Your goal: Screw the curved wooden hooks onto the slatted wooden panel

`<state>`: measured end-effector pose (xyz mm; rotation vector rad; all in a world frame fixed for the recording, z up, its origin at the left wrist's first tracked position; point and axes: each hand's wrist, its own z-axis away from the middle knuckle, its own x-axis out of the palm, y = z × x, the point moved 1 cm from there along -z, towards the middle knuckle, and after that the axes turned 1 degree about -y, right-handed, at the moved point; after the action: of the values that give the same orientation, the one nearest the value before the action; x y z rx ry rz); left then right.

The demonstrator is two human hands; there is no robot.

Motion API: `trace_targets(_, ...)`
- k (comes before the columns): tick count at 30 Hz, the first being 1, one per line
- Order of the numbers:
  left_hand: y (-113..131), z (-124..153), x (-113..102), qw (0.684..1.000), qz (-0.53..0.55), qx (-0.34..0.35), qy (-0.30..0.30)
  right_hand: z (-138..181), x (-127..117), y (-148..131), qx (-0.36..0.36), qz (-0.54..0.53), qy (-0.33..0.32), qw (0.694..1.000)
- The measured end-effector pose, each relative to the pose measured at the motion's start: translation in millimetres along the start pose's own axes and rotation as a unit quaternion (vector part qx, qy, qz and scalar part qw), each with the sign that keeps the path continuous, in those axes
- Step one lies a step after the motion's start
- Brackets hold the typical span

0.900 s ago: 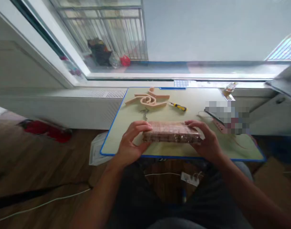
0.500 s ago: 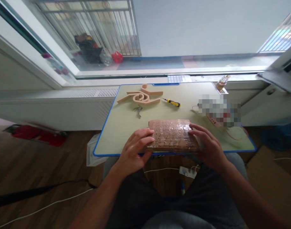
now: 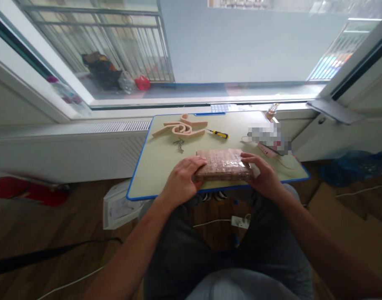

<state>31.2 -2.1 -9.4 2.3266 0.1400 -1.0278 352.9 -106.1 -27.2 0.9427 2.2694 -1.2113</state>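
Observation:
Between my two hands is a flat brown package (image 3: 222, 163), wrapped in shiny clear plastic, at the table's near edge. My left hand (image 3: 186, 175) grips its left end, fingers on top and thumb low on the near side. At the opposite end my right hand (image 3: 263, 171) is closed on it, with fingertips over the top corner. Beyond the package lie several pale wooden pieces (image 3: 182, 130) with curled ends, a small heap of screws (image 3: 179, 145) and a yellow and black screwdriver (image 3: 220, 134).
The pale green table (image 3: 153, 175) has a blue rim and stands against a window sill. A pink strip-like object (image 3: 266, 150) with a cord lies at the right, partly blurred. A small amber bottle (image 3: 272, 110) is by the far right corner. A white bin (image 3: 119, 206) stands below left.
The camera view has shifted and turned a little. The package's near side now shows more, and both hands still hold its ends.

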Motion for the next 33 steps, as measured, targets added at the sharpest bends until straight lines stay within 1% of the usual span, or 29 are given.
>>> trace_targets(3, -2, 5, 2, 0.999, -0.024, 0.028, 0.000, 9, 5, -2, 0.021, 0.000, 0.001, 1.000)
trace_targets(5, -4, 4, -1, 0.999, -0.030, 0.044, -0.001, 10, 6, -4, 0.035, -0.002, 0.002, 0.999)
trace_targets(8, -4, -5, -12, 0.999, 0.004, 0.035, -0.008, 5, -1, -11, 0.052, -0.019, 0.003, 0.998)
trace_targets(10, -6, -16, -19, 0.998, 0.054, 0.000, -0.009, -1, -7, -16, 0.068, -0.037, 0.002, 0.997)
trace_targets(12, -9, -29, -18, 0.992, 0.116, -0.054, 0.001, -8, -12, -18, 0.107, -0.041, 0.014, 0.993)
trace_targets(14, -15, -43, -7, 0.975, 0.179, -0.128, 0.030, -16, -13, -16, 0.160, -0.060, 0.028, 0.985)
trace_targets(15, -18, -49, 2, 0.961, 0.220, -0.162, 0.028, -22, -11, -13, 0.171, -0.065, 0.033, 0.983)
trace_targets(16, -22, -55, 11, 0.946, 0.254, -0.196, 0.050, -28, -9, -9, 0.178, -0.066, 0.033, 0.981)
trace_targets(17, -25, -60, 21, 0.935, 0.264, -0.225, 0.078, -35, -6, -4, 0.186, -0.065, 0.031, 0.980)
trace_targets(20, -31, -73, 44, 0.929, 0.219, -0.267, 0.134, -54, 3, 10, 0.207, -0.055, 0.017, 0.977)
trace_targets(22, -31, -77, 52, 0.927, 0.169, -0.300, 0.148, -62, 6, 17, 0.224, -0.044, 0.006, 0.974)
trace_targets(26, -25, -78, 52, 0.921, 0.041, -0.350, 0.166, -67, 4, 25, 0.252, -0.003, -0.029, 0.967)
trace_targets(28, -20, -79, 50, 0.916, -0.014, -0.363, 0.168, -69, 2, 28, 0.250, 0.008, -0.047, 0.967)
trace_targets(31, -17, -80, 47, 0.911, -0.067, -0.371, 0.170, -72, 2, 34, 0.230, 0.006, -0.057, 0.971)
trace_targets(33, -18, -80, 46, 0.912, -0.079, -0.366, 0.169, -74, 4, 37, 0.221, 0.000, -0.052, 0.974)
